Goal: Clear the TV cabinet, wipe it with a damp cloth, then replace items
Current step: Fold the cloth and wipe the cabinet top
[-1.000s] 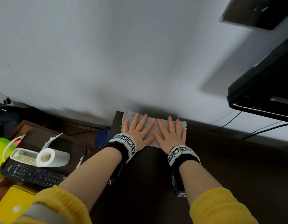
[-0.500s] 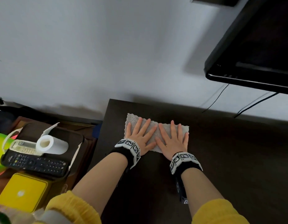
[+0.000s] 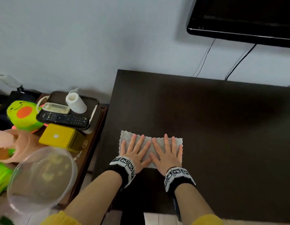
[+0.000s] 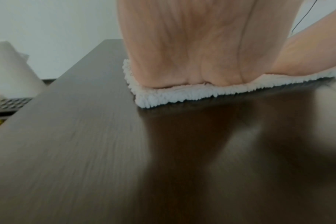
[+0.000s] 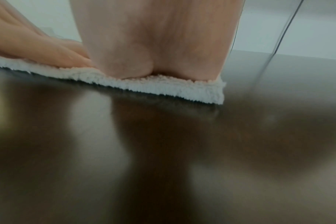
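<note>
No brand name or writing can be read anywhere: the key legends on the black remote are too small, and the yellow tin carries only a blank pale round sticker. The bands on both wrists carry square black-and-white coded markers, not text.

The grey cloth lies flat on the dark TV cabinet, near its left end and towards the front edge. Both hands sit on it side by side — the left hand on the left half, the right hand on the right half, each with fingers straight and spread, pointing towards the wall, palms flat on the fabric and grasping nothing. The thumbs nearly meet over the middle of the cloth. In the left wrist view the heel of the left hand presses into the fluffy edge of the cloth; the right wrist view shows the same for the right hand at the cloth's right corner.

On a lower side table just left of the cabinet a dark tray holds the remote, a pale handset and a white paper roll. The yellow tin stands in front of the tray, beside a green toy and a clear bowl. A black TV hangs on the wall above the cabinet — two cables drop behind it.
</note>
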